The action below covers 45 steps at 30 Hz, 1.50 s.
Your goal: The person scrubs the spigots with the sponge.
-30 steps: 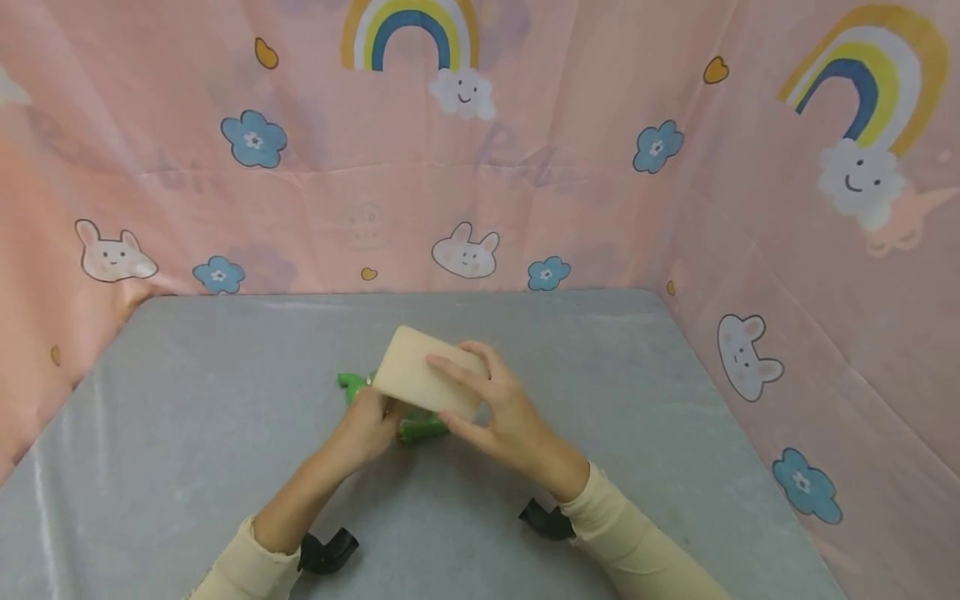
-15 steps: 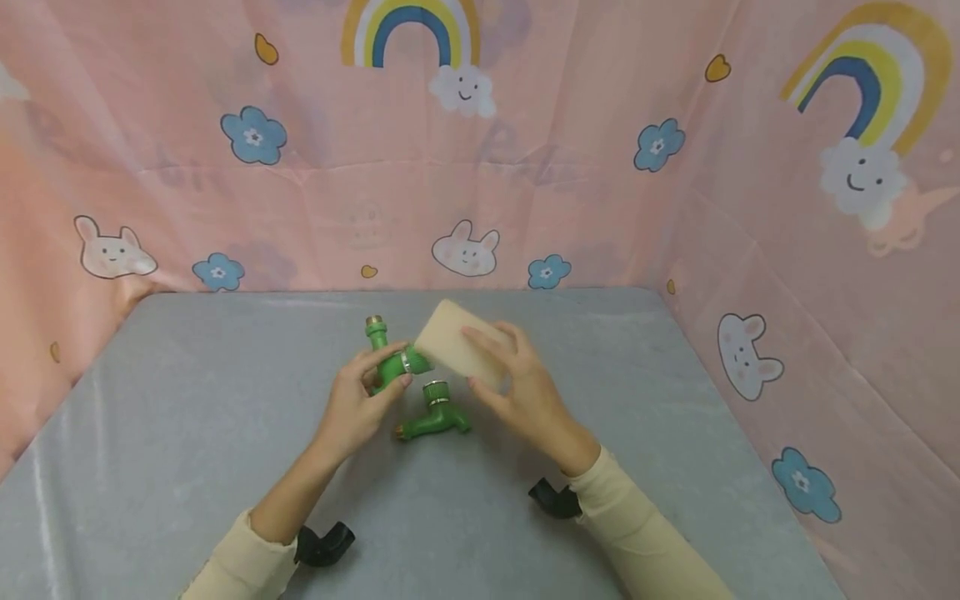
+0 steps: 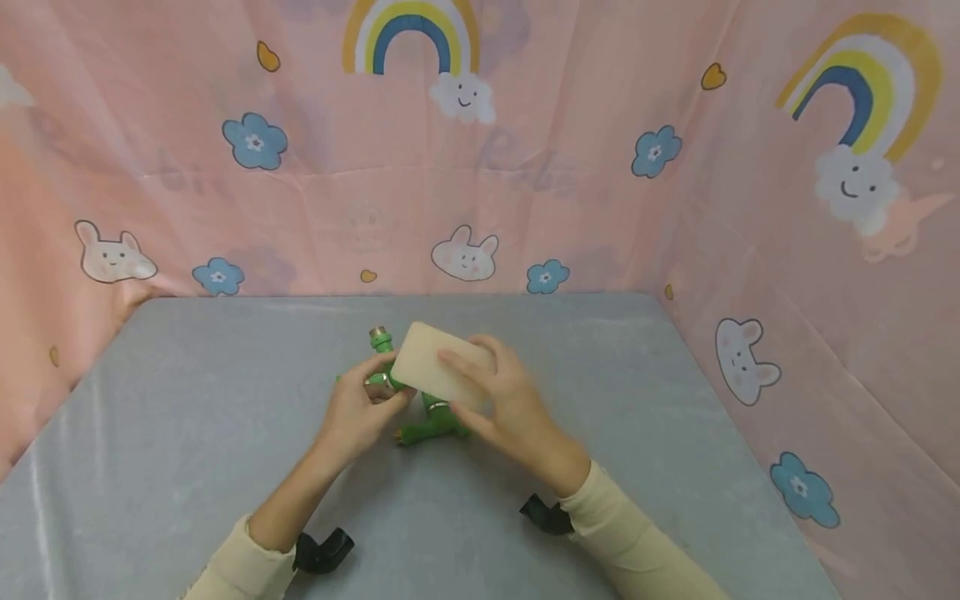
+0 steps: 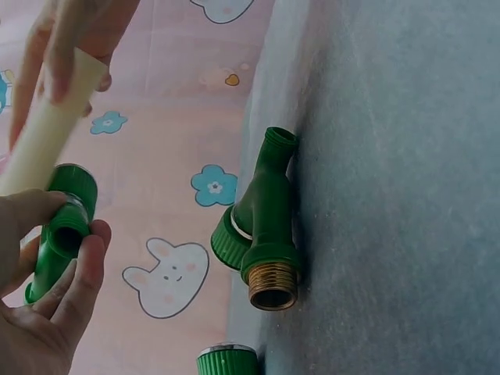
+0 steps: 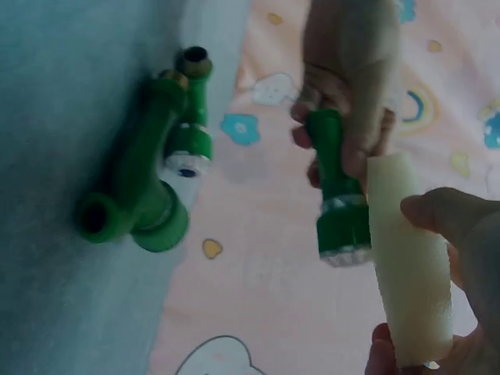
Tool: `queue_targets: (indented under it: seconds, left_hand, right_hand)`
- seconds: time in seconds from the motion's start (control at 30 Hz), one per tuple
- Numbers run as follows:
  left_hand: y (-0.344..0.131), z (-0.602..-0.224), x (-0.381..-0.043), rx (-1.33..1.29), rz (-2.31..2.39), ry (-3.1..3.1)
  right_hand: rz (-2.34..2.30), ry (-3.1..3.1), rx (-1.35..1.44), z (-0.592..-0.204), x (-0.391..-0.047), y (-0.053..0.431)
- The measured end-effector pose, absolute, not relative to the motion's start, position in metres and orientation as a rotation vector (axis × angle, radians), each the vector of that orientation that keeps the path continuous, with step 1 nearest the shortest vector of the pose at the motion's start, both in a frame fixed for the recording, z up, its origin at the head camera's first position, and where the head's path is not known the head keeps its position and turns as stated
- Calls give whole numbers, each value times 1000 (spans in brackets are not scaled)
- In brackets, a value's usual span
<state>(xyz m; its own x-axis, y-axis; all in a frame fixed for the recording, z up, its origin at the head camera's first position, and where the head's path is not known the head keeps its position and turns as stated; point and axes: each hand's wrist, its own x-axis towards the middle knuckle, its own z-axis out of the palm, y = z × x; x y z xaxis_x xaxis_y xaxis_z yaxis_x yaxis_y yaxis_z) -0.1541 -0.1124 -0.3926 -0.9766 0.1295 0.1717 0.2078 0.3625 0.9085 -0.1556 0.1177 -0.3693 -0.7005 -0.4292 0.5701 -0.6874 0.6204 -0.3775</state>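
My left hand (image 3: 352,417) grips a green plastic faucet (image 5: 341,223) by its body, its ribbed knob facing the sponge. A cream sponge block (image 3: 423,358) is held between the thumb and fingers of my right hand (image 3: 517,408). In the right wrist view the sponge's side lies along the faucet's knob, touching or very close. Below the hands another green faucet (image 3: 429,430) lies on the table. A further green faucet with a brass threaded end (image 3: 380,335) lies behind, partly hidden by my left hand and the sponge in the head view.
The grey cloth-covered table (image 3: 187,417) stretches out on both sides of the hands. A pink printed curtain (image 3: 570,167) rises at its back and right. Black curved pieces (image 3: 324,552) sit at both wrists, by the sleeves.
My left hand lifted and turned the faucet between the first two frames. Both hands moved up, then lowered slightly. The sponge shifted away to the right, then came back left over the faucet.
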Motion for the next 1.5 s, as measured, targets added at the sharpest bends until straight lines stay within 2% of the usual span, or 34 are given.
queue_targets:
  seconds: [0.27, 0.5, 0.63, 0.83, 1.37, 1.5]
  left_hand:
    - [-113, -392, -154, -262, -1631, -2521]
    - [-118, -393, -157, -213, -1758, -2545]
    - [-121, -394, -159, -187, -1927, -2519]
    - [-122, -394, -160, -160, -2165, -2456]
    - [-122, -393, -164, -19, -2394, -2416]
    - [-123, -393, -165, 22, -2548, -2312]
  right_hand:
    - [658, -2478, 761, -372, -157, 118]
    - [851, -2473, 603, -365, -165, 135]
    - [969, -2379, 715, -365, -165, 133]
    - [887, -2379, 906, -375, -159, 117]
    - [929, -2429, 602, -373, -171, 131]
    - [993, -2362, 696, -370, -170, 133]
